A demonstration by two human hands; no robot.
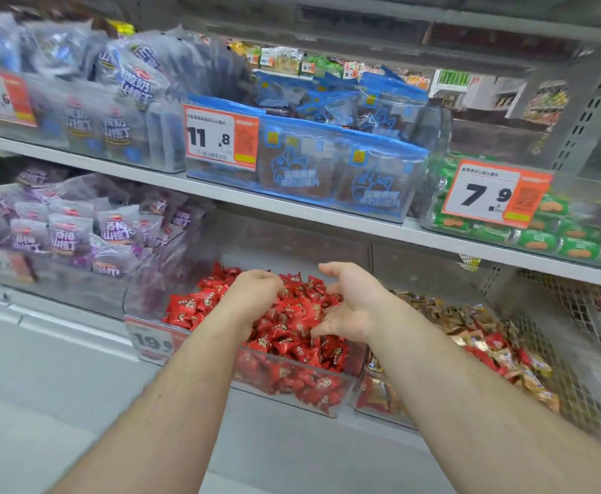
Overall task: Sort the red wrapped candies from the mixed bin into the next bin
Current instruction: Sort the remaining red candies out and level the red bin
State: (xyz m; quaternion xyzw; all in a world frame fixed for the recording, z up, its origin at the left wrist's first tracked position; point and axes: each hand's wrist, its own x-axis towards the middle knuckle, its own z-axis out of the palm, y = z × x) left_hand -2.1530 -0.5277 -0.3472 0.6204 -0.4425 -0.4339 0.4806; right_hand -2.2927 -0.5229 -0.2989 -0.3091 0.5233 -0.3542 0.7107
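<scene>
Candies (495, 342) in red wrap, scattered through the mixed bin (573, 397) right of the red bin (291, 377), look light, crinkly and slippery, best pinched by a twisted end; left hand (252, 292) curls downward, grasp unclear, right hand (349, 303) spread, empty.

Two clear bins side by side on the bottom shelf (291, 440): candy bin (291, 383) left, mixed bin (373, 397) right, touching. Left hand (252, 294) and right hand (349, 304) above the candy bin's candies (291, 322). Price tag (151, 338) on its front left corner. Bagged snacks (70, 229) further left.
</scene>
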